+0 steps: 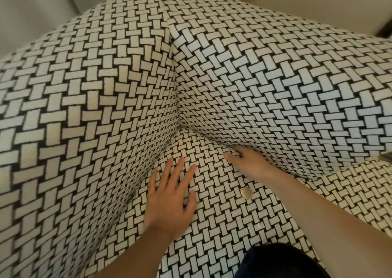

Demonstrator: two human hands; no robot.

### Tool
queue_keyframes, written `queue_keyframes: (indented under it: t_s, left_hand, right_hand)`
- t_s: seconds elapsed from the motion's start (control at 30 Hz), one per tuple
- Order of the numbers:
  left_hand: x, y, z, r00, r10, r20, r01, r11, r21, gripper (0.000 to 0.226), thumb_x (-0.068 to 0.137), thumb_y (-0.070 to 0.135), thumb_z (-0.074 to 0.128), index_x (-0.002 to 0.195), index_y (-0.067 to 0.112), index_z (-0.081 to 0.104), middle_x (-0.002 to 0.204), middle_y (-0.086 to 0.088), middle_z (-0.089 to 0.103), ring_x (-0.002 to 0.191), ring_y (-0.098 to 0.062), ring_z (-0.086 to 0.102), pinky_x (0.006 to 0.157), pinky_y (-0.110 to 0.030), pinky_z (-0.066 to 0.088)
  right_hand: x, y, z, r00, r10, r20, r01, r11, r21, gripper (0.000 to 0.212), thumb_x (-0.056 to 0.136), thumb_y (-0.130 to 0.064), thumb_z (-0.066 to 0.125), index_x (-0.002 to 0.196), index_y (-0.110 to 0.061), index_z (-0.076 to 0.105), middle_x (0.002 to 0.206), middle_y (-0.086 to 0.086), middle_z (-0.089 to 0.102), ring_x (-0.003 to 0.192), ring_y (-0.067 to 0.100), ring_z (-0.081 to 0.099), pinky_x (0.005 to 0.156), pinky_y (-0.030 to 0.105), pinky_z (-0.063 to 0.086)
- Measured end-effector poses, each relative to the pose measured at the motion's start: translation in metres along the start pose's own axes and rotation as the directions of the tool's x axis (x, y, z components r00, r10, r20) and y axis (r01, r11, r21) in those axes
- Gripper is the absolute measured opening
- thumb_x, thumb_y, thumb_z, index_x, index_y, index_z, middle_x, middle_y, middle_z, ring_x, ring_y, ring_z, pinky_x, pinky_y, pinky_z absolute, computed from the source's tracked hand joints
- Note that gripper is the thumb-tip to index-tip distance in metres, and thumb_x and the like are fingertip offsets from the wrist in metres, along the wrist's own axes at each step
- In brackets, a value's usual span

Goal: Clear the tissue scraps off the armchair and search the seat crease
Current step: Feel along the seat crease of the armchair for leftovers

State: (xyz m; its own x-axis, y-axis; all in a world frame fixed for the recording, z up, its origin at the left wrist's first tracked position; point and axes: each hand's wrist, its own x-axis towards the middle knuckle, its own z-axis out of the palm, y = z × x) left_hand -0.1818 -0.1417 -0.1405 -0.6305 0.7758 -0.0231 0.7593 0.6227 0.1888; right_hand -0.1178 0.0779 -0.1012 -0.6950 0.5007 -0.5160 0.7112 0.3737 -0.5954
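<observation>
Step in hand, by my read: the crease search, not the clearing — no tissue scraps show anywhere on the black-and-white basket-weave upholstered armchair [89, 112], so that part looks done or the scraps are out of view.

Left hand [170, 201] lies flat, palm down, fingers spread, on the seat cushion w/ fingertips pointing toward the back corner; it grips nothing. Right hand [246, 161] is just right of it, the two hands apart, its fingers pushed into the seat crease [203, 134] where cushion meets the upright panel. Fingertips are hidden in the fold, so can't tell if they're pinched on anything.

A small round gold-coloured coin [246, 193] sits on the cushion betw. the hands, just below the right wrist, touching neither.

Next move prob. calls for sliding the right fingers along the crease toward the corner while the left presses the cushion down to open the gap. The coin also wants picking up.
</observation>
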Motion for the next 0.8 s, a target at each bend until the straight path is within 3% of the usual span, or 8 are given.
queue_keyframes:
  t_s: [0.13,0.23,0.4,0.5,0.57,0.67,0.73,0.8]
  left_hand:
    - [0.000,-0.001,-0.001,1.000,-0.008,0.008,0.008,1.000,0.005,0.056,0.093,0.047,0.021,0.147,0.033,0.022,0.156,0.003,0.023,0.145,-0.020,0.013,0.108,-0.050,0.016]
    - [-0.001,0.000,-0.002,1.000,-0.003,0.004,0.003,1.000,0.000,0.056,0.093,0.047,0.024,0.147,0.033,0.023,0.155,0.003,0.023,0.144,-0.021,0.015,0.108,-0.050,0.016]
    - [0.000,-0.001,-0.002,1.000,0.000,0.001,0.000,1.000,0.008,0.057,0.092,0.046,0.028,0.147,0.033,0.024,0.156,0.003,0.023,0.144,-0.021,0.016,0.108,-0.050,0.015]
    - [-0.001,0.000,-0.002,1.000,-0.002,0.002,0.002,1.000,0.004,0.057,0.091,0.046,0.027,0.147,0.033,0.024,0.156,0.003,0.022,0.144,-0.021,0.015,0.108,-0.050,0.015]
    - [0.000,0.000,-0.003,1.000,-0.002,0.005,0.002,1.000,0.004,0.058,0.091,0.046,0.027,0.147,0.033,0.023,0.156,0.003,0.022,0.144,-0.021,0.016,0.108,-0.049,0.016]
    - [0.000,0.001,-0.003,1.000,0.000,0.007,0.000,1.000,0.000,0.057,0.092,0.046,0.027,0.147,0.032,0.023,0.156,0.003,0.022,0.144,-0.021,0.016,0.108,-0.050,0.016]
    - [0.000,0.000,-0.003,1.000,0.000,0.008,0.000,1.000,-0.001,0.057,0.092,0.046,0.027,0.147,0.033,0.023,0.156,0.003,0.021,0.145,-0.021,0.015,0.109,-0.049,0.015]
    - [0.000,0.000,-0.004,1.000,-0.002,0.008,0.002,1.000,-0.005,0.057,0.092,0.046,0.026,0.147,0.033,0.023,0.156,0.004,0.021,0.145,-0.021,0.015,0.109,-0.049,0.015]
  right_hand:
    - [-0.012,0.011,-0.006,0.993,-0.113,0.022,0.115,0.989,-0.096,0.052,0.097,-0.036,0.046,0.145,-0.020,0.034,0.146,-0.001,0.042,0.132,0.016,0.040,0.111,0.031,0.031]
    - [-0.025,0.014,-0.004,0.967,-0.255,0.003,0.245,0.928,-0.280,0.052,0.098,-0.031,0.042,0.148,-0.024,0.027,0.150,-0.004,0.034,0.132,0.012,0.038,0.112,0.028,0.028]
    - [-0.054,0.017,0.004,0.876,-0.468,0.119,0.464,0.748,-0.474,0.054,0.100,-0.023,0.036,0.148,-0.035,0.013,0.152,-0.021,0.008,0.141,-0.004,0.003,0.118,0.024,0.000]
    - [-0.071,0.014,0.011,0.811,-0.565,0.155,0.541,0.621,-0.567,0.051,0.096,-0.015,0.047,0.142,-0.032,0.035,0.148,-0.018,0.026,0.137,-0.003,0.010,0.114,0.024,-0.001]
    - [-0.075,0.006,0.011,0.800,-0.572,0.181,0.574,0.642,-0.509,0.047,0.092,-0.007,0.051,0.132,-0.033,0.050,0.139,-0.022,0.038,0.134,-0.007,0.015,0.113,0.018,-0.001]
    - [-0.066,-0.007,0.003,0.853,-0.499,0.149,0.519,0.791,-0.324,0.045,0.091,0.002,0.047,0.117,-0.032,0.062,0.131,-0.023,0.049,0.128,-0.012,0.028,0.106,0.001,0.003]
    - [-0.050,-0.020,-0.001,0.893,-0.450,0.019,0.443,0.871,-0.210,0.044,0.091,0.004,0.047,0.122,-0.024,0.061,0.134,-0.010,0.053,0.125,-0.004,0.040,0.103,0.001,0.015]
    - [-0.031,-0.035,0.001,0.931,-0.364,-0.033,0.357,0.925,-0.131,0.042,0.094,-0.003,0.044,0.134,-0.015,0.050,0.138,0.001,0.050,0.126,0.010,0.043,0.101,0.009,0.023]
